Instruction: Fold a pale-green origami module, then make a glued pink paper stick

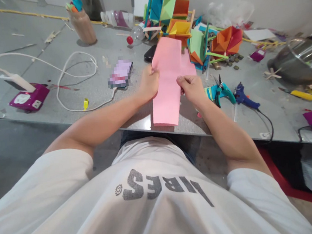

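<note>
Both hands pinch one long pink paper sheet (169, 82) at its side edges: the left hand (148, 84) has thumb and fingers closed on the left edge, the right hand (192, 89) is closed on the right edge slightly nearer, so each grip is shut on the paper with no gap showing. The sheet hangs between them above the near edge of the grey table (91, 86), its far end rising toward a pile of coloured folded paper shapes (178, 14) and its near end reaching past the table's rim. Just right of the right hand lie teal pliers (220, 91) and a blue glue gun (244, 98); farther right a metal bowl (300, 60) is cut off by the frame. Left of the left hand sit a blurred-out object (120, 74), a white cable (65, 78) and a magenta box (30, 98). A brown cup (83, 26) stands far left. The fingertips behind the sheet are hidden.
</note>
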A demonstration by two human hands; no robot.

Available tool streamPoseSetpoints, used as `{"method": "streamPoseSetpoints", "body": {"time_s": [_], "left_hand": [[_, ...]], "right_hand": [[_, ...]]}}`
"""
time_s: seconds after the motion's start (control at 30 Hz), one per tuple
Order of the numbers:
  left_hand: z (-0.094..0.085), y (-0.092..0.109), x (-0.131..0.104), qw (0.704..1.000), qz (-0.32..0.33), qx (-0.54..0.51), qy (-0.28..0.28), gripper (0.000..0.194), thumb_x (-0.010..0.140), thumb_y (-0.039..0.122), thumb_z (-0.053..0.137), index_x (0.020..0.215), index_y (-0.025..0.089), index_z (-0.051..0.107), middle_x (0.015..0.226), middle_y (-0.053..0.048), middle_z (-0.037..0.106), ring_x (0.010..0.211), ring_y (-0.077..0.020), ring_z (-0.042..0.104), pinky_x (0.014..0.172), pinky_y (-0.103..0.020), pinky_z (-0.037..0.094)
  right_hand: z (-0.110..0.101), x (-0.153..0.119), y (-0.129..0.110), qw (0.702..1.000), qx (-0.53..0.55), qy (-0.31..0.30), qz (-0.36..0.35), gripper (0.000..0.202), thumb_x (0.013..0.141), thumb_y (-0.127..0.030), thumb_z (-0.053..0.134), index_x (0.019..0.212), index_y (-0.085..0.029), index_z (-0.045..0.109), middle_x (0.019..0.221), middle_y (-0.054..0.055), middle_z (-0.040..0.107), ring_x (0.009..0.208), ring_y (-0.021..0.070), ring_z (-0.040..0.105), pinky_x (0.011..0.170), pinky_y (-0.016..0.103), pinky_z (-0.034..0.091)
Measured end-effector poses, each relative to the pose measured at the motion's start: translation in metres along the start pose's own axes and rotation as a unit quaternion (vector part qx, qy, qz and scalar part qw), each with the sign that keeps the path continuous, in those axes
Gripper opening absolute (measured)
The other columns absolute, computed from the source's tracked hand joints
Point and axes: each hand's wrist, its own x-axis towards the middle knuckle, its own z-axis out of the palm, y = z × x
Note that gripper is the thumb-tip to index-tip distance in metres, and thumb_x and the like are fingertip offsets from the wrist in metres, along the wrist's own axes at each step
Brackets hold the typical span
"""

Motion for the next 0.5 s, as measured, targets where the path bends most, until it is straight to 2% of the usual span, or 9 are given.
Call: {"method": "streamPoseSetpoints", "body": {"time_s": [0.13,0.27,0.4,0.5], "left_hand": [[0.002,0.014,-0.011,0.997,-0.061,-0.038,-0.015,0.033,0.110,0.006,0.059,0.081,0.021,0.062,0.080,-0.001,0.069,0.092,-0.0200,0.072,0.083,-0.030,0.060],[0.002,0.023,-0.018,0.994,-0.087,-0.063,-0.025,0.039,0.112,0.001,0.050,0.078,0.019,0.058,0.077,0.001,0.059,0.085,-0.0151,0.066,0.077,-0.027,0.052],[0.001,0.019,-0.015,0.995,-0.081,-0.053,-0.006,0.040,0.112,0.002,0.052,0.077,0.020,0.057,0.079,0.000,0.059,0.079,-0.0133,0.055,0.072,-0.028,0.044],[0.001,0.013,-0.007,0.996,-0.071,-0.057,0.003,0.040,0.109,-0.001,0.052,0.076,0.021,0.057,0.079,0.001,0.059,0.082,-0.0128,0.053,0.074,-0.028,0.042]], "right_hand": [[0.003,0.000,0.001,1.000,-0.008,-0.006,0.024,0.071,0.105,-0.076,0.075,0.061,-0.025,0.054,0.053,-0.002,0.053,0.053,0.0131,0.048,0.057,0.030,0.041],[0.005,0.000,0.004,0.999,-0.001,-0.003,0.038,0.069,0.107,-0.075,0.073,0.063,-0.024,0.056,0.055,-0.001,0.053,0.055,0.0143,0.050,0.057,0.031,0.042],[0.005,0.001,0.006,0.999,0.017,-0.015,0.046,0.064,0.104,-0.073,0.079,0.067,-0.024,0.060,0.059,-0.002,0.056,0.056,0.0134,0.051,0.057,0.030,0.044],[0.006,0.002,0.006,0.994,0.056,-0.052,0.080,0.059,0.100,-0.068,0.087,0.070,-0.024,0.062,0.062,-0.002,0.059,0.057,0.0129,0.053,0.058,0.029,0.046]]}}
